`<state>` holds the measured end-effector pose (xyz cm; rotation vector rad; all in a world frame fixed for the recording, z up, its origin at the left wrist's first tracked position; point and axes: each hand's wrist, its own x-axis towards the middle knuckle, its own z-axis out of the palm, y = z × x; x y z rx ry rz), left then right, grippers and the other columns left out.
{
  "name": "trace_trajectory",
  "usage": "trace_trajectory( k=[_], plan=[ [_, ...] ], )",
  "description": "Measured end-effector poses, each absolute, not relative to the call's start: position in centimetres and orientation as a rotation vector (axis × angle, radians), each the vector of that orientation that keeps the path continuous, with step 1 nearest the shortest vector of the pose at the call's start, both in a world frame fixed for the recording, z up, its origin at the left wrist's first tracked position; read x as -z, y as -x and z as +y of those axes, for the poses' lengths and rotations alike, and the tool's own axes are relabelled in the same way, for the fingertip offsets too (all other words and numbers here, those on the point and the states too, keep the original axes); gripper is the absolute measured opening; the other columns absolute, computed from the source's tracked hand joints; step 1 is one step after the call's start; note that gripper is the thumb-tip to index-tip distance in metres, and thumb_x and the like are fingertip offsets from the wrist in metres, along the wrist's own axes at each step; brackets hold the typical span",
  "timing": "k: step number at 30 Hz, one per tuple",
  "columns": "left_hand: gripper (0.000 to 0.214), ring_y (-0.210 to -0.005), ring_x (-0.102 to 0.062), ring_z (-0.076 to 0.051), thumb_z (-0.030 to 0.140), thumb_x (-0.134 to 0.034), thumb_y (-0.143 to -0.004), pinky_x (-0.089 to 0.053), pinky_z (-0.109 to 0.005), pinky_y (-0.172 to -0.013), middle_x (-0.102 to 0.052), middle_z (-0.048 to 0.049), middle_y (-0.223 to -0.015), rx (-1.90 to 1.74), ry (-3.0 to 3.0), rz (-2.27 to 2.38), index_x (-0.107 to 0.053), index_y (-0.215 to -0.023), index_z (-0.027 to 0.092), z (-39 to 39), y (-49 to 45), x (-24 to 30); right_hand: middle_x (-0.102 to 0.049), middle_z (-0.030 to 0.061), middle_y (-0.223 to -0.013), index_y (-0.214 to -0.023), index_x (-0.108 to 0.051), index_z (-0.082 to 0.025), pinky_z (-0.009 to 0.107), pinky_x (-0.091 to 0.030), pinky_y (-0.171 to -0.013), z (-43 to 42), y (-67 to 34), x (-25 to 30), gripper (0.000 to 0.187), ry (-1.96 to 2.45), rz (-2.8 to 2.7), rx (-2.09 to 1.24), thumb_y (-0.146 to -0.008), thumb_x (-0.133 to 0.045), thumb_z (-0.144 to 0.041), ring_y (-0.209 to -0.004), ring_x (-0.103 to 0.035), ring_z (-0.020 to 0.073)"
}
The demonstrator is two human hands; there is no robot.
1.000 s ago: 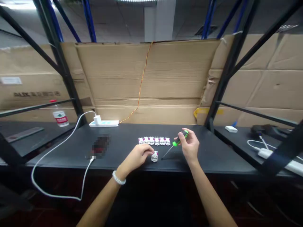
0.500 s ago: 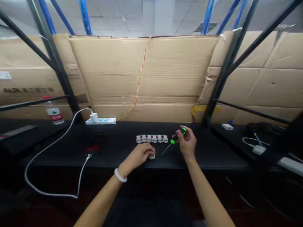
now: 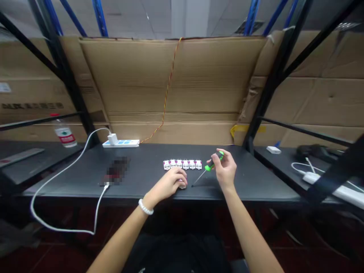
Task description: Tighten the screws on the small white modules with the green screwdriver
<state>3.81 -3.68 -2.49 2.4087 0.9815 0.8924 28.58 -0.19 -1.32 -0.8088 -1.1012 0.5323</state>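
My right hand (image 3: pixel 226 170) is closed around the black-and-green handle of a screwdriver (image 3: pixel 209 165). Its thin shaft slants down to the left, with the tip close to the black tabletop. Near the front edge of the table, my left hand (image 3: pixel 172 182) has its fingers curled over a small white part (image 3: pixel 182 185), mostly hidden beneath them. Just beyond that hand, a row of several small white parts with purple-pink bits (image 3: pixel 182 164) runs from left to right. They look alike, but are too small to tell their kind.
A white power strip (image 3: pixel 125 143) with a plugged-in charger lies at the back left. Its white cable (image 3: pixel 57 175) loops down past the table edge to a blurred-out dark object (image 3: pixel 116 170). A bottle (image 3: pixel 65 134) stands far left. Cardboard (image 3: pixel 182 83) walls the back, between dark metal posts.
The fingers of my left hand have shifted slightly and now cover more of the small white part. My right hand and the screwdriver have hardly moved.
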Motion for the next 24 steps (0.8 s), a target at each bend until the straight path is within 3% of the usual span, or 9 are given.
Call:
trace_trajectory(
  k=[17,24],
  plan=[
    [0.021,-0.113,-0.069,-0.023,0.014,-0.061,-0.099,-0.054,-0.035,-0.106,-0.072,-0.0096,-0.118,-0.849,-2.438,0.922,-0.078,-0.089,0.020,-3.81,-3.66,2.53,-0.071,-0.0006,-0.080,-0.114,-0.066,-0.022,0.026,-0.054,-0.044,-0.29,-28.49,1.24,0.050,0.793,-1.099,-0.544,-0.082,-0.083,-0.056,-0.059,-0.073,0.0188],
    [0.009,-0.114,-0.070,-0.024,0.017,-0.071,-0.095,-0.053,-0.036,-0.107,-0.073,-0.0094,-0.117,-0.851,-2.366,0.884,-0.079,-0.091,0.020,-4.09,-3.53,2.31,-0.072,0.0000,-0.084,-0.116,-0.066,-0.022,0.025,-0.055,-0.045,-0.26,-28.61,1.28,0.048,0.743,-1.074,-0.537,-0.084,-0.083,-0.054,-0.061,-0.075,0.0180]
  ],
)
